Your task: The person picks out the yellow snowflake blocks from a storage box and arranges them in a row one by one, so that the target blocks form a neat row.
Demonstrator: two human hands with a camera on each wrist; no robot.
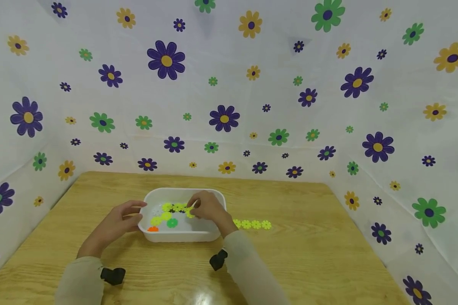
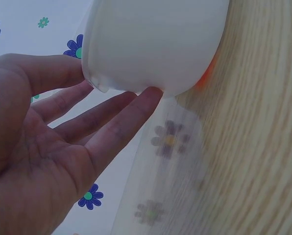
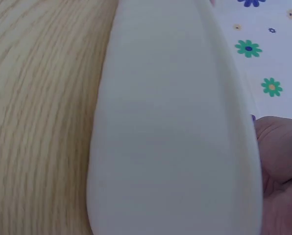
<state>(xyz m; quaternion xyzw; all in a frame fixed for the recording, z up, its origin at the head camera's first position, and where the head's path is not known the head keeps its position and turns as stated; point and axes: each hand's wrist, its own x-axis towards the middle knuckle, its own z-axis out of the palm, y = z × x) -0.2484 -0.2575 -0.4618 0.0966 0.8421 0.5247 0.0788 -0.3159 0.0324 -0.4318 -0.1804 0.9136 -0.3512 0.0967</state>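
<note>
A white tub stands on the table, with flower-shaped plastic discs in it: several yellow ones, a green disc, an orange disc and pale clear ones. Reaching over its right wall, my right hand pinches a yellow disc above the tub floor. My left hand touches the tub's left end. In the left wrist view its fairly straight fingers rest against the outer wall. The tub wall hides the right fingertips in the right wrist view.
A row of yellow discs lies on the wooden table just right of the tub, partly behind my right forearm. A white flower-patterned cloth surrounds the table at the back and sides.
</note>
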